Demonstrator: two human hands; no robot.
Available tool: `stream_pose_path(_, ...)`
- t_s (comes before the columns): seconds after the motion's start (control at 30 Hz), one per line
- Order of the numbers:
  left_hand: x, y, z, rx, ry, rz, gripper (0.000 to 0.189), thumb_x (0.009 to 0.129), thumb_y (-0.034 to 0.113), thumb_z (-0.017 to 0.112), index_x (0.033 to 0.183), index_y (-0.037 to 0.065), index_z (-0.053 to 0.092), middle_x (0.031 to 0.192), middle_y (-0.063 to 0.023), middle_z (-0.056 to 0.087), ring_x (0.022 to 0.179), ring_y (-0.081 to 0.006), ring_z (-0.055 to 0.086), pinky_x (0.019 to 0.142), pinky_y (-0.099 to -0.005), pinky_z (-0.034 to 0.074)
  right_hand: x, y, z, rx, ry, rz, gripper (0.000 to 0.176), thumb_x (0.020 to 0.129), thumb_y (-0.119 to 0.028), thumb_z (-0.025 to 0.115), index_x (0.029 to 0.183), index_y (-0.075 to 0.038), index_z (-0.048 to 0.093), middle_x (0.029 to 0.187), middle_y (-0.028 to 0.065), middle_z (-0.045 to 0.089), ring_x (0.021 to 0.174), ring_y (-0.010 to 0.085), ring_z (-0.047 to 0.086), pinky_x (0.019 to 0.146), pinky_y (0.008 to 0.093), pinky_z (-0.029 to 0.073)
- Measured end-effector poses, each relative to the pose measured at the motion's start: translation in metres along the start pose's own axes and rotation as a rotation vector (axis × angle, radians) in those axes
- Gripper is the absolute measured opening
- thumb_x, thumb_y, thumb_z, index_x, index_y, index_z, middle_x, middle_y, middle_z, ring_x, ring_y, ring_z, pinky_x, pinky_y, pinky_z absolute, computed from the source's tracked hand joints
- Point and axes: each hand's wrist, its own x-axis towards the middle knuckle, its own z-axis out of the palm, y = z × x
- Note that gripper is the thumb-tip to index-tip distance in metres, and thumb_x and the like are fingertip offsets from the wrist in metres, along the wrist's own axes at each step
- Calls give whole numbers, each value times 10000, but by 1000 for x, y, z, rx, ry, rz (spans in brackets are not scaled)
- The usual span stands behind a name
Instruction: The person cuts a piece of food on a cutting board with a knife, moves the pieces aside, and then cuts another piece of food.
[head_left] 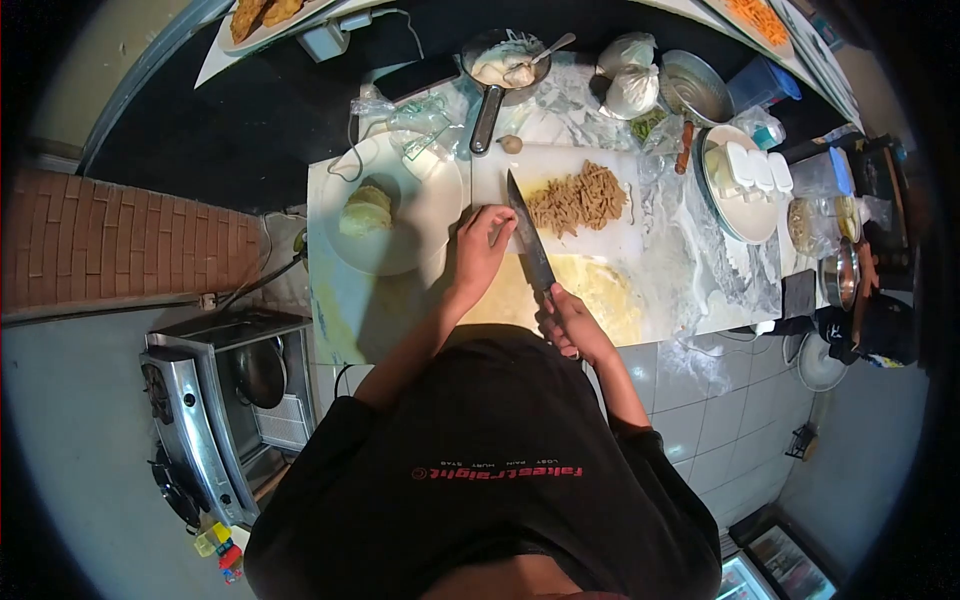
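Right hand [575, 322] grips knife [531, 240]; left hand [484, 245] curled beside it (hold unclear); brown strips [585, 200] ahead of right hand.

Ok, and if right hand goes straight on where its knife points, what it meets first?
For the right hand, probably the small garlic-like bulb, just beyond the tip of the knife; blade height is unclear.

We look down into a kitchen, where a marble-patterned tabletop [700, 290] holds a white cutting board [610, 235] with sliced brown food [585, 200] and a small pan [507, 68] of creamy mixture. A metal gas stove [190, 400] stands at lower left, and we see bowls, plastic bags and containers crowding the tabletop's right side.
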Motion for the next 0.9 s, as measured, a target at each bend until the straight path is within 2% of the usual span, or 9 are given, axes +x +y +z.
stream_pose_path(0.1,9,-1,4,-90,-42,-17,144,923,28,701,1065,28,680,986,-117,699,825,-242,693,761,-343,540,-12,-21,0,131,16,127,440,1104,-557,348,910,-168,412,620,-56,350,425,30,238,355,212,201)
stream_pose_path(0.17,11,-2,2,-106,-37,-95,187,916,58,708,1099,40,673,1074,-120,683,946,-274,679,840,-366,532,-15,-25,-4,195,-6,148,470,1090,-597,352,914,-167,425,619,-55,338,424,35,251,356,217,176)
stream_pose_path(0.2,12,0,1,-103,-38,-97,187,916,58,708,1099,40,673,1074,-120,683,946,-274,679,840,-366,532,-16,-25,-5,196,-9,150,470,1090,-597,352,914,-167,425,619,-55,338,424,35,251,356,217,176)
stream_pose_path(0.27,13,3,-1,234,-35,181,242,898,102,726,1125,51,662,1155,-111,638,1084,-318,610,938,-403,495,-18,-26,-10,207,-25,112,471,1086,-607,354,917,-173,427,620,-58,335,419,36,241,355,218,173)
stream_pose_path(0.3,12,2,-1,238,-34,176,242,898,102,726,1125,51,662,1155,-111,638,1084,-318,610,938,-403,495,-18,-25,-13,225,-21,117,449,1096,-580,352,922,-172,420,626,-57,343,435,21,238,356,203,185)
stream_pose_path(0.37,10,-3,1,283,-162,169,269,871,130,744,1117,64,658,1182,-98,598,1134,-344,540,995,-432,453,-20,-26,-17,211,-12,117,449,1097,-579,353,922,-171,421,626,-57,342,438,22,239,359,204,181)
stream_pose_path(0.57,6,-11,0,482,-122,224,226,875,122,726,1087,82,661,1137,-88,602,1060,-318,550,945,-433,461,-26,-28,-17,201,20,132,448,1098,-575,354,918,-171,426,628,-63,344,445,23,242,370,205,170)
stream_pose_path(0.8,7,-2,-5,498,-36,194,229,883,145,716,1106,100,692,1164,-75,607,1096,-305,551,944,-423,444,-21,-26,-9,79,76,173,471,1084,-611,360,905,-182,436,620,-66,342,433,29,255,369,210,184)
stream_pose_path(0.9,9,-5,-3,509,-50,283,262,873,202,731,1117,118,687,1174,-47,591,1110,-269,532,938,-430,415,-18,-25,-6,43,101,133,468,1087,-603,360,907,-179,445,622,-63,360,441,29,274,373,208,189)
